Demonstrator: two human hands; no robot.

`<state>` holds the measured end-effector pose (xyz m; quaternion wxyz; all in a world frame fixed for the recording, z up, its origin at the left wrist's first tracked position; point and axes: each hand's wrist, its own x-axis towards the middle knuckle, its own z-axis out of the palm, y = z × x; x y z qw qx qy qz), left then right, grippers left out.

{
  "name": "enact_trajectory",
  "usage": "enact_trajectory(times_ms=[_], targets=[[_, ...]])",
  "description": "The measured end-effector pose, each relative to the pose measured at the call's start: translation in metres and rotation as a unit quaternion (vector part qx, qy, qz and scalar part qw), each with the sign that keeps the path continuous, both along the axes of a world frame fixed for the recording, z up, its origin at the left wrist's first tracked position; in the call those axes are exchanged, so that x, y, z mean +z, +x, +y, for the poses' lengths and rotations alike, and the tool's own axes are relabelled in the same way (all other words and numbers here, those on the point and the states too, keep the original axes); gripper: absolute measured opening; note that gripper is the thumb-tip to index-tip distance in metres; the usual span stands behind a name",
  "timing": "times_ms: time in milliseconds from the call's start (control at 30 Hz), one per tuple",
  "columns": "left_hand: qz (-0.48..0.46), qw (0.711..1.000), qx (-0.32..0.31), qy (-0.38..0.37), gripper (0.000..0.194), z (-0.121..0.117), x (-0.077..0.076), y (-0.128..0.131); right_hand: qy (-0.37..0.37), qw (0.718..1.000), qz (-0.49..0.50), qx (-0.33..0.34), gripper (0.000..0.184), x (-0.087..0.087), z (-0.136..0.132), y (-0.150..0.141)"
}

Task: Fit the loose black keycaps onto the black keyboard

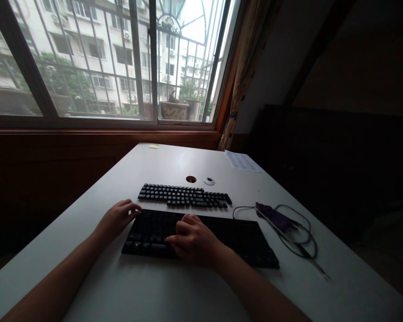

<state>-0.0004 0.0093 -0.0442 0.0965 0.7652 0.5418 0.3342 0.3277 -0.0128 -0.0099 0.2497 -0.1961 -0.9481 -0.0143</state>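
Observation:
A black keyboard (228,230) lies in front of me on the white table. Keycaps show in its lower left rows, while the rest of it is too dark to make out well. At its far left corner is my left hand (119,217), thumb and fingers closed together on the edge. My right hand (196,239) is over the keyboard's middle, fingers curled and pinched above the lower rows. Whatever sits between those fingertips is hidden. Just behind the keyboard, loose black keycaps (184,194) are laid out in rows.
To the right lie a purple cloth (277,219), a coiled black cable (310,237) and a thin pointed stick (295,243). Farther back are a round cable hole (191,179), its white cover (209,181), printed paper (242,161) and a yellow note (153,146). A barred window stands beyond the table (134,295).

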Motion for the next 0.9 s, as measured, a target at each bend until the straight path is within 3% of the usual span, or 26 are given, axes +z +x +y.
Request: enact_trajectory(times_ms=[667, 900], targets=[[-0.007, 1.000, 0.001, -0.007, 0.023, 0.002, 0.000, -0.007, -0.027, 0.999, 0.040, 0.002, 0.022, -0.003, -0.001, -0.006], [-0.036, 0.999, -0.026, -0.009, 0.028, 0.005, 0.000, -0.010, -0.039, 0.990, 0.036, -0.129, 0.025, 0.011, 0.026, -0.002]])
